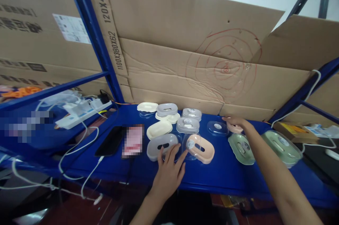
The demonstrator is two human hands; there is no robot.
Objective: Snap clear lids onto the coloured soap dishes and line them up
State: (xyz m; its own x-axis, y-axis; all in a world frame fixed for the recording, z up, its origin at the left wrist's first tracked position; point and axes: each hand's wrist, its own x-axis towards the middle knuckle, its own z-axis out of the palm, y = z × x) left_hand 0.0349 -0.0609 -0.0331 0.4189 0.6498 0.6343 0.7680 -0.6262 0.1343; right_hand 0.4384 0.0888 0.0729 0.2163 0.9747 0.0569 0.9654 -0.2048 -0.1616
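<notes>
My left hand (171,165) lies with fingers spread over the front edge of a grey oval soap dish (153,149) with a slot in its middle. Its forefinger side reaches towards a pink soap dish (205,150), which rests partly on a clear tray with a round sticker. Farther back on the right, my right hand (235,121) is closed over a second pink soap dish (234,128); its thumb is hidden. A clear lid (217,128) lies left of that hand. Beneath my right forearm sits a green soap dish (239,149).
Cream dishes (159,129) and clear-covered grey dishes (188,125) stand at the back. A larger green dish (282,147) is at right. Left are a black phone (110,141), a blurred pink item (132,141), cables and a power strip (79,114). Cardboard (169,55) walls the blue shelf (219,179).
</notes>
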